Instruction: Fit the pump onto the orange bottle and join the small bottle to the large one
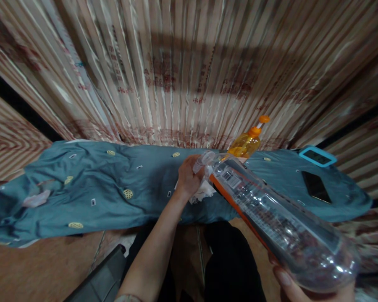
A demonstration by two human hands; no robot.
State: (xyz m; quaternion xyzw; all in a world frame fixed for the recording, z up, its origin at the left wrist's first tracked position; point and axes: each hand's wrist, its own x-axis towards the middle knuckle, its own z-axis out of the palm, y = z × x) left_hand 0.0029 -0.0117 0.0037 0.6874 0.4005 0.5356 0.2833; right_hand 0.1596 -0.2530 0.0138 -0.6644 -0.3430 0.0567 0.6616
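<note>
My right hand (290, 287) grips the base of a large clear plastic bottle (271, 214) with an orange label, tilted so its neck points away from me. My left hand (188, 176) is closed around the bottle's neck and holds a crumpled white tissue (203, 193) against it. Both sit above a teal cloth (113, 188) spread over a low surface. Just behind the bottle's mouth stands an orange pump bottle (247, 142).
A black phone (316, 186) and a device in a blue case (317, 156) lie on the cloth at the right. A striped curtain (189, 71) hangs behind. My dark-trousered legs (229, 264) and brown floor (40, 268) are below.
</note>
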